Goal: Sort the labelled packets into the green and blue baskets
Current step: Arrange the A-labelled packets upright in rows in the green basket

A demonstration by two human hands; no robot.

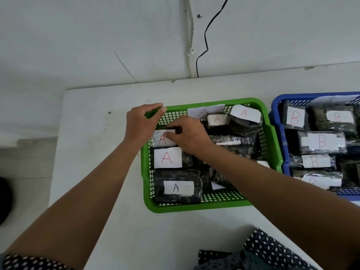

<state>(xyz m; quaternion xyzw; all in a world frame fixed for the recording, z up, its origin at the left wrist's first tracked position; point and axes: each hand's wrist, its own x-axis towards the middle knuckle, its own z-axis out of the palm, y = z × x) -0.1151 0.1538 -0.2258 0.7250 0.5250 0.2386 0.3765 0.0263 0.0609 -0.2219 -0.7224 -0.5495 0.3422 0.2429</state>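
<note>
A green basket (269, 137) stands in the middle of the white table and holds several dark packets with white labels marked A. My left hand (143, 123) grips the basket's far left corner rim. My right hand (190, 136) reaches into the basket and holds a dark packet with a red A label (160, 140) at the back left. In front of it lie a second red A packet (167, 157) and a black A packet (178, 188). A blue basket (275, 114) to the right holds several packets marked B.
The white table (97, 152) ends at its left edge near the floor, and its far edge meets the wall. A black cable (206, 36) and a white conduit hang down the wall. Patterned dark cloth (268, 252) lies at the bottom right.
</note>
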